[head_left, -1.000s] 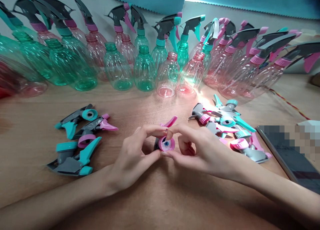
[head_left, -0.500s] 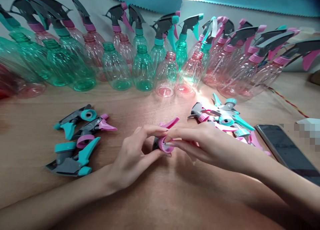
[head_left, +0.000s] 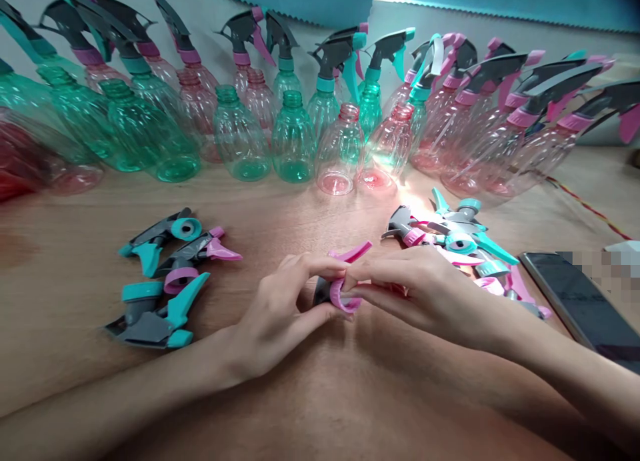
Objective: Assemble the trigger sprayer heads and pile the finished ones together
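A grey spray head with a pink collar and pink trigger [head_left: 342, 287] is held just above the wooden table [head_left: 320, 394], between both hands. My left hand [head_left: 280, 311] pinches it from the left, thumb under the collar. My right hand [head_left: 420, 291] closes its fingertips on the collar from the right, covering its opening. The pink trigger sticks up behind my fingers.
Three loose spray heads [head_left: 165, 274] lie at the left, a pile of several more [head_left: 460, 244] at the right. Rows of green and pink bottles [head_left: 293, 137], some with heads fitted, stand along the back. A dark phone [head_left: 583, 307] lies at the right edge.
My right fingers have slid over the pink collar, hiding its blue-centred opening. Both hands and the spray head have stayed in about the same place on the table.
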Tool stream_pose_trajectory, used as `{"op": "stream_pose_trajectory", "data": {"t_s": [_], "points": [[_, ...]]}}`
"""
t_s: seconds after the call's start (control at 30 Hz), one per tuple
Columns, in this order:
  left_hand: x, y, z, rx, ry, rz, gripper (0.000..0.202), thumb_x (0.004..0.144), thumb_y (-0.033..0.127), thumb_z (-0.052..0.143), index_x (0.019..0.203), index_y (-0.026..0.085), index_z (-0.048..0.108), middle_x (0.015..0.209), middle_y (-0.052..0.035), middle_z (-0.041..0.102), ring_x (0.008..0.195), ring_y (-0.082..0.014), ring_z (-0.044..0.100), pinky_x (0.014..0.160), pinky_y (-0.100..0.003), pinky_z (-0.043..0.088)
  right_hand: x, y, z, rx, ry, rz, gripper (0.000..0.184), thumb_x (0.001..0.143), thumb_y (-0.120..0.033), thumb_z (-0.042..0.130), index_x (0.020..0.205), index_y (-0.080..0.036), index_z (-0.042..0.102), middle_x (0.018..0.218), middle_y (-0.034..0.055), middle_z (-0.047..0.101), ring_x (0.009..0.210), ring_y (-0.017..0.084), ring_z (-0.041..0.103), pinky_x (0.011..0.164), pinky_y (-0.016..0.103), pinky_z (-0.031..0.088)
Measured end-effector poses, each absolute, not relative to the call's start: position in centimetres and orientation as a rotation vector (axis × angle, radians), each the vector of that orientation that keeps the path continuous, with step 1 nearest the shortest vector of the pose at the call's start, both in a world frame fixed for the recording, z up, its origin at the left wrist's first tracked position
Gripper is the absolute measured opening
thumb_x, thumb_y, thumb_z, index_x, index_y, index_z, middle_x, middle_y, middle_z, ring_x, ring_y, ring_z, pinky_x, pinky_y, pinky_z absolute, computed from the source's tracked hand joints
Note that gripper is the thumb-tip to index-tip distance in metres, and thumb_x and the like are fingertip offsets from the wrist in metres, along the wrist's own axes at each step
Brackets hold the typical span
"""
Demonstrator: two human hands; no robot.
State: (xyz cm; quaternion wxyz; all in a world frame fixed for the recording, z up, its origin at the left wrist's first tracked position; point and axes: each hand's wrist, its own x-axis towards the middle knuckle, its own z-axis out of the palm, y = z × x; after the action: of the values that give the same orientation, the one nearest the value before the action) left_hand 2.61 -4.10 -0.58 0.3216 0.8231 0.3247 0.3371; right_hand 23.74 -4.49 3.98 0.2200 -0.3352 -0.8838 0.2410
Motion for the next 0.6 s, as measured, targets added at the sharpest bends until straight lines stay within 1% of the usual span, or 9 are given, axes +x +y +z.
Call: {"op": "stream_pose_trajectory", "data": {"t_s": [0.1, 0.2, 0.27, 0.37, 0.47, 0.57, 0.6], "points": [[2.5, -4.1, -0.6, 2.150, 0.854, 0.854, 0.040, 0.081, 0.017, 0.067, 0.114, 0.028, 0.048, 0.088, 0.0014, 0.060, 0.066, -0.0119, 0.056, 0.066, -0.026, 0.046, 23.7, -4.8, 4.3, -0.926, -2.472, 0.573, 0.017, 0.090, -0.013, 0.048, 0.088, -0.016, 0.064, 0.082, 0.0022, 0.069, 0.077, 0.013, 0.063, 0.068, 0.023, 0.042], [2.6, -4.2, -0.5, 2.165, 0.855, 0.844, 0.041, 0.081, 0.017, 0.068, 0.114, 0.028, 0.048, 0.085, 0.0025, 0.060, 0.064, -0.0109, 0.054, 0.064, -0.025, 0.043, 23.7, -5.1, 4.9, -0.969, -2.532, 0.464, 0.020, 0.091, -0.014, 0.045, 0.088, -0.016, 0.065, 0.075, 0.0023, 0.067, 0.067, 0.013, 0.059, 0.060, 0.024, 0.039], [2.8, -4.3, -0.5, 2.170, 0.862, 0.841, 0.039, 0.081, 0.020, 0.068, 0.114, 0.028, 0.049, 0.084, 0.0025, 0.060, 0.065, -0.0114, 0.053, 0.064, -0.024, 0.042, 23.7, -5.3, 5.3, -1.019, -2.576, 0.410, 0.020, 0.090, -0.012, 0.045, 0.091, -0.016, 0.065, 0.070, 0.0012, 0.065, 0.060, 0.012, 0.055, 0.056, 0.025, 0.036], [2.9, -4.6, -0.5, 2.184, 0.858, 0.817, 0.039, 0.082, 0.023, 0.067, 0.116, 0.028, 0.049, 0.081, 0.0029, 0.059, 0.066, -0.0120, 0.052, 0.063, -0.024, 0.041, 23.8, -5.6, 5.6, -1.069, -2.635, 0.409, 0.020, 0.089, -0.011, 0.047, 0.095, -0.017, 0.065, 0.075, 0.0018, 0.066, 0.062, 0.013, 0.055, 0.057, 0.025, 0.037], [3.0, -4.6, -0.4, 2.192, 0.854, 0.812, 0.037, 0.081, 0.023, 0.068, 0.114, 0.027, 0.052, 0.077, 0.0035, 0.058, 0.064, -0.0114, 0.052, 0.062, -0.023, 0.041, 24.4, -6.0, 5.9, -1.089, -2.660, 0.410, 0.020, 0.089, -0.013, 0.045, 0.091, -0.018, 0.064, 0.080, 0.0036, 0.067, 0.066, 0.015, 0.059, 0.059, 0.027, 0.040], [3.0, -4.4, -0.2, 2.084, 0.930, 0.852, 0.032, 0.081, 0.026, 0.067, 0.111, 0.024, 0.055, 0.087, 0.0011, 0.062, 0.065, -0.0110, 0.056, 0.065, -0.024, 0.046, 25.3, -6.5, 6.9, -1.114, -2.570, 0.433, 0.017, 0.091, -0.019, 0.045, 0.093, -0.023, 0.062, 0.082, 0.0008, 0.067, 0.068, 0.014, 0.060, 0.059, 0.024, 0.042], [3.0, -4.2, -0.2, 2.036, 0.964, 0.861, 0.031, 0.081, 0.027, 0.067, 0.110, 0.022, 0.056, 0.091, 0.0000, 0.063, 0.066, -0.0109, 0.057, 0.067, -0.025, 0.047, 25.5, -6.7, 7.3, -1.132, -2.520, 0.435, 0.016, 0.091, -0.021, 0.046, 0.097, -0.025, 0.061, 0.083, -0.0004, 0.067, 0.067, 0.013, 0.061, 0.058, 0.023, 0.043]]}}
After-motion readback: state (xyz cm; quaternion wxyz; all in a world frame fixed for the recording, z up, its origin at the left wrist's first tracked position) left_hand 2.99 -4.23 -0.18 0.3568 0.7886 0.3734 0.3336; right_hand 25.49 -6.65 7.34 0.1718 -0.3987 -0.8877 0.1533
